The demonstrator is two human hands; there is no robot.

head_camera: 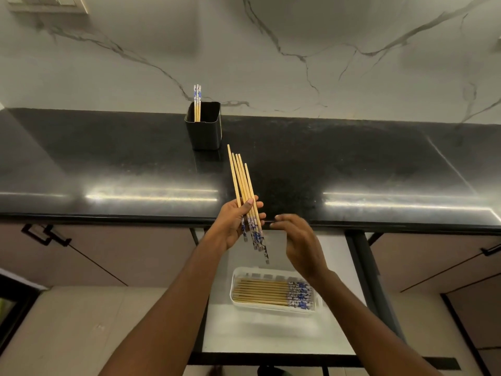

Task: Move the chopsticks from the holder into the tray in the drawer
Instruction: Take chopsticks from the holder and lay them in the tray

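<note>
Against the veined marble wall [298,36] runs a long black counter [352,158], and below its front edge a white drawer [271,335] stands pulled open. Inside the drawer sits a white tray [273,270] with a row of chopsticks [265,291] lying flat, patterned ends to the right. On the counter a black holder [207,134] keeps a few upright chopsticks [197,104] in its left corner. Above the tray, the left hand [233,223] grips a bundle of chopsticks [244,183], plain tips fanned away, blue-patterned ends hanging below the palm. Just beside it the right hand [301,242] hovers, fingers loosely curled, holding nothing.
</note>
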